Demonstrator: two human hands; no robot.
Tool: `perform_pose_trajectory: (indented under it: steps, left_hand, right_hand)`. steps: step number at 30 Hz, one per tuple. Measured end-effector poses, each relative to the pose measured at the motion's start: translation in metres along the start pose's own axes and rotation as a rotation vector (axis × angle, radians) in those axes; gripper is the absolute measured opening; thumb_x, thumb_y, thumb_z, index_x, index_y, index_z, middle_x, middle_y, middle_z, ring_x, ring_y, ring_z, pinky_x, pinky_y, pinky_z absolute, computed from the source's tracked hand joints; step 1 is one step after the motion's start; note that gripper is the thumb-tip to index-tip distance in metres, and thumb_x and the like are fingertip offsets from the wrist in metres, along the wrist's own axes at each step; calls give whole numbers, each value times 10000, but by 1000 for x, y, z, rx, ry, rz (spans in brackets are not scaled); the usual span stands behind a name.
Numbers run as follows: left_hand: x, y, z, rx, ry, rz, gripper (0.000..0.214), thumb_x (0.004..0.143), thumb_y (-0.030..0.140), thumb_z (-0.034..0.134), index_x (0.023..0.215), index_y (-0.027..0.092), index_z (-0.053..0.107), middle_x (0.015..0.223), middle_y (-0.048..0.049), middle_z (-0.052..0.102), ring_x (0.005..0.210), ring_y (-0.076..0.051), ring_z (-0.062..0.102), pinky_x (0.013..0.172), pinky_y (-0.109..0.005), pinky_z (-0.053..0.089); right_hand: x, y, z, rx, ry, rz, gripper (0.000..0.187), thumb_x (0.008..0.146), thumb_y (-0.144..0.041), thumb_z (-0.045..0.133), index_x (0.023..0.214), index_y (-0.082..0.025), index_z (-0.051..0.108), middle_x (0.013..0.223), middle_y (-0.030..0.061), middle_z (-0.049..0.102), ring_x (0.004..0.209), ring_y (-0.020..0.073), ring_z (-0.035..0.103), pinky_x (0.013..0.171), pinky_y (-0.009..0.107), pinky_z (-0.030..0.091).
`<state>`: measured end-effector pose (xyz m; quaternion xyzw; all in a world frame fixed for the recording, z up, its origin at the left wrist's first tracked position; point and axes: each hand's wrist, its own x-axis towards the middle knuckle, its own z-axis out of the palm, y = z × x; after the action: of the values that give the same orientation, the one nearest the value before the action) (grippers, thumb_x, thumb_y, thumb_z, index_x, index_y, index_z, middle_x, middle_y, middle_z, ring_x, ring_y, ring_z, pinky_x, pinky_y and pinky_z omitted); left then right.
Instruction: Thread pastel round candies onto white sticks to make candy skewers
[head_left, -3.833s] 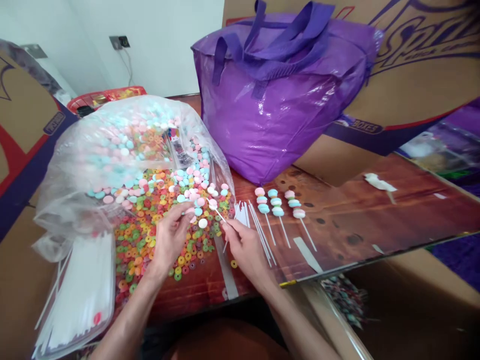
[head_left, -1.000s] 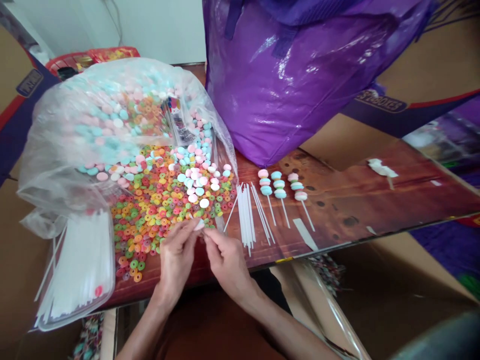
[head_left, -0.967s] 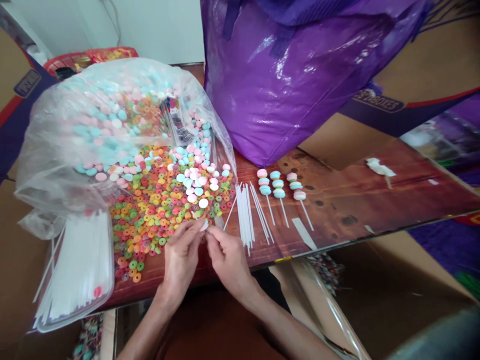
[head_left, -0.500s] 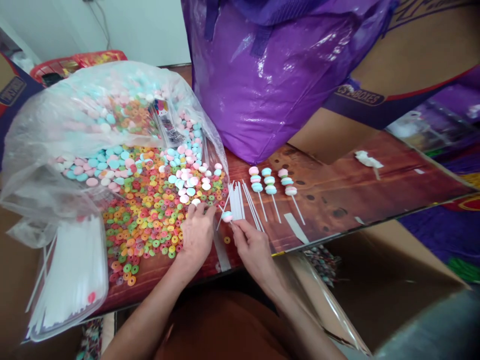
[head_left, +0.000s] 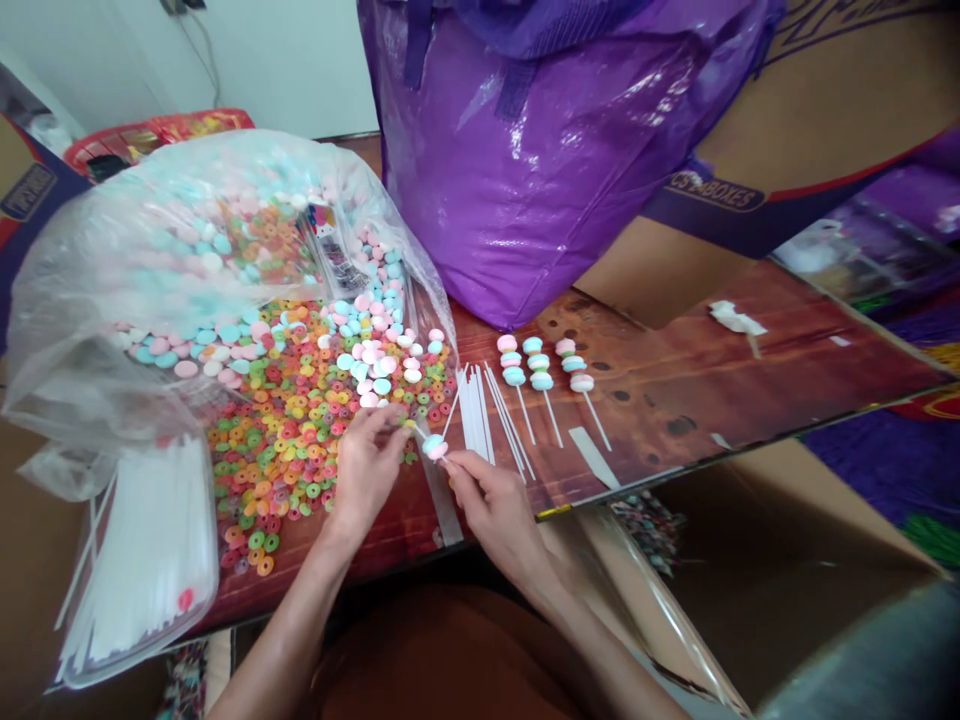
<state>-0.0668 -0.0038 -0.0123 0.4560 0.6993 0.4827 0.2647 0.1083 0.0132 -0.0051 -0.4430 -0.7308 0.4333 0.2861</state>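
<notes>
My right hand (head_left: 495,505) is closed on a thin white stick, pinching it just below a blue-and-pink round candy (head_left: 434,447) threaded on it. The stick's free end points left toward my left hand (head_left: 367,460). Between the fingertips of that hand is a small yellow-green candy ring (head_left: 407,424), at or very near the stick's tip; whether it is threaded is too small to tell. Loose candy rings (head_left: 289,455) in many colours lie under and beside my left hand. Pink, blue and white round candies (head_left: 379,362) lie just beyond it.
Loose white sticks (head_left: 474,405) lie right of the candy, beside three candy skewers (head_left: 540,370). A clear bag (head_left: 187,180) covers more candy; a pack of sticks (head_left: 142,560) sits front left. A purple bag (head_left: 555,170) and cardboard box (head_left: 675,260) stand behind.
My left hand has come back from the candy pile toward me and left, with a candy ring in its fingertips. My right hand has shifted slightly left and down, with the stick tilted toward it.
</notes>
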Motion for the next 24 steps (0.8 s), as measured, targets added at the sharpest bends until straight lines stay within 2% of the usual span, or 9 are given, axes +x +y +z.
perform_pose_trajectory:
  steps: [3, 6, 11, 15, 20, 24]
  left_hand:
    - [1, -3, -7, -269, -15, -115, 241, 781, 286, 720, 996, 181, 739, 963, -52, 693, 860, -164, 660, 784, -278, 543]
    - [-1, -1, -11, -441, -15, -191, 265, 732, 296, 764, 968, 177, 745, 959, -47, 734, 860, -164, 676, 803, -284, 546]
    - [-6, 3, -16, -462, 27, -240, 243, 720, 311, 779, 929, 188, 781, 928, -42, 771, 823, -163, 694, 825, -296, 550]
    - [-10, -3, -26, -509, 30, -286, 247, 698, 342, 811, 891, 190, 794, 809, -30, 764, 725, -149, 688, 763, -286, 558]
    - [-12, -6, -35, -644, -7, -381, 327, 644, 366, 872, 902, 183, 788, 678, -4, 722, 657, -108, 650, 718, -236, 541]
    - [-11, 0, -39, -763, -24, -457, 350, 585, 370, 912, 844, 174, 784, 673, 9, 699, 621, -79, 622, 675, -201, 520]
  right_hand:
    - [1, -4, 4, 30, -29, -40, 290, 994, -296, 462, 933, -160, 710, 644, -25, 557, 563, 106, 490, 581, 207, 381]
    - [4, -6, 7, 26, -27, -71, 289, 993, -282, 463, 954, -154, 719, 694, -10, 606, 601, 111, 517, 610, 206, 395]
    - [8, -6, 9, -40, -20, -109, 292, 993, -257, 459, 912, -158, 722, 707, 0, 636, 602, 115, 530, 611, 214, 394]
    - [9, -6, 9, -91, -62, -189, 298, 988, -227, 452, 856, -165, 711, 695, 7, 641, 610, 122, 555, 616, 219, 399]
    - [9, -9, 8, -115, -128, -267, 295, 1001, -233, 432, 920, -185, 711, 797, 40, 701, 698, 150, 631, 683, 238, 444]
    - [11, -12, 8, -137, -108, -298, 301, 1003, -240, 422, 928, -193, 710, 802, 47, 708, 701, 156, 635, 678, 252, 450]
